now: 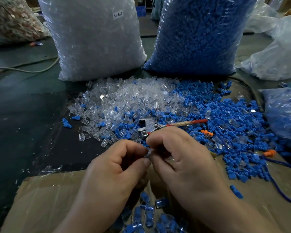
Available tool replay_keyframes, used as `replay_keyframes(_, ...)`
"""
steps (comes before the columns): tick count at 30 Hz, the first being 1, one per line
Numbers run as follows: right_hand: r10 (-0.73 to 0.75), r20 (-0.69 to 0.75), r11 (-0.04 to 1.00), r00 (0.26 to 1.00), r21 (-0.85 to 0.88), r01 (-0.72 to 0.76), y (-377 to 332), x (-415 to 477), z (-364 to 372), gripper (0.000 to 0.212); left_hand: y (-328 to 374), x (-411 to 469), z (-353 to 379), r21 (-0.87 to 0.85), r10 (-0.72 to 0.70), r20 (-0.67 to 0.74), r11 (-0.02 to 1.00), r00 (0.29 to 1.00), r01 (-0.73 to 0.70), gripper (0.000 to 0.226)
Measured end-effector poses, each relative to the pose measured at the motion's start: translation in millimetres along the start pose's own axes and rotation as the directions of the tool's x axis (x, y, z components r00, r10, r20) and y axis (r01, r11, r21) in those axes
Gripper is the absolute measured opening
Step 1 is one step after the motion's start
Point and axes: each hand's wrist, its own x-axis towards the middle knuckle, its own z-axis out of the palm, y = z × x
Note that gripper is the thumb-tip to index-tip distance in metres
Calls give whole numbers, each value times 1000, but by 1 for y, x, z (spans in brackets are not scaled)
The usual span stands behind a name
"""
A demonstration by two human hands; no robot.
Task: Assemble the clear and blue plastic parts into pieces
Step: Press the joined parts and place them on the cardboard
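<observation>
The left hand (114, 167) and right hand (183, 158) are meeting fingertip to fingertip, their curled fingers together pinching a small clear part (149, 152) near the heap of loose parts (141, 101).

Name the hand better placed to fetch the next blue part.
Likely the right hand: loose blue parts spread on its side, clear parts toward the left hand; both now pinch one piece.

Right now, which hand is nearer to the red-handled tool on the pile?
Right. The right hand sits just below the red-handled tool, nearly touching its metal head. The left hand is lower and further left. Both pinch one small part.
</observation>
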Motion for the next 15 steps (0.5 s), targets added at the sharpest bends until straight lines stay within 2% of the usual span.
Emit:
replay_keyframes(1, -27, -17, 1000, 1000, 0, 27, 0, 0, 0, 25, 0, 1, 0, -114, -50, 34, 992, 998, 53, 21)
replay_keyframes(3, -36, -34, 999, 999, 16, 37, 0, 0, 0, 19, -3, 4, -1, -315, -131, 74, 937, 989, 148, 32)
replay_keyframes(5, -7, -25, 1000, 1000, -2, 7, 1, -1, -1, 7, -5, 5, -2, -416, -170, 83, 890, 982, 189, 41)
replay_keyframes(9, 10, 38, 993, 999, -122, -5, -1, -3, -3, 22, -6, 7, -2, -448, -140, 88, 879, 986, 165, 39)
replay_keyframes(13, -37, 82, 967, 996, -249, 57, -7, -4, -4, 23, -9, 8, -1, -409, -134, 41, 902, 990, 139, 43)
replay_keyframes(15, -47, 81, 967, 996, -247, 66, -6, -4, -4, 24, -8, 7, -1, -388, -141, 50, 909, 989, 149, 46)
